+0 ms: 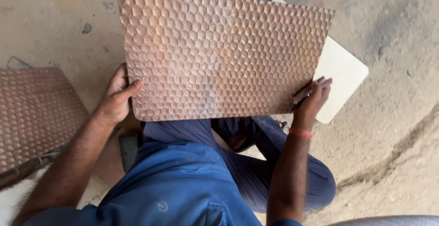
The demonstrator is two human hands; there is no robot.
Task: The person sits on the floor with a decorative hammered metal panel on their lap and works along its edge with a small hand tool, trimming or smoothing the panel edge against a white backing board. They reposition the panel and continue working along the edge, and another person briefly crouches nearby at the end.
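Note:
A rectangular brown wooden board [219, 52] carved with a honeycomb pattern is held up over my lap, tilted slightly. My left hand [116, 97] grips its lower left edge, thumb on the carved face. My right hand [313, 99] is at the board's lower right edge, with a small dark folded piece, possibly sandpaper [304, 93], pinched in its fingers against the board. I sit cross-legged in blue clothes, and a red thread circles my right wrist.
A pale flat board [342, 77] lies on the concrete floor behind the carved one. Another honeycomb-carved panel [34, 111] lies at the left. A dark flat object [128, 149] sits by my left hip.

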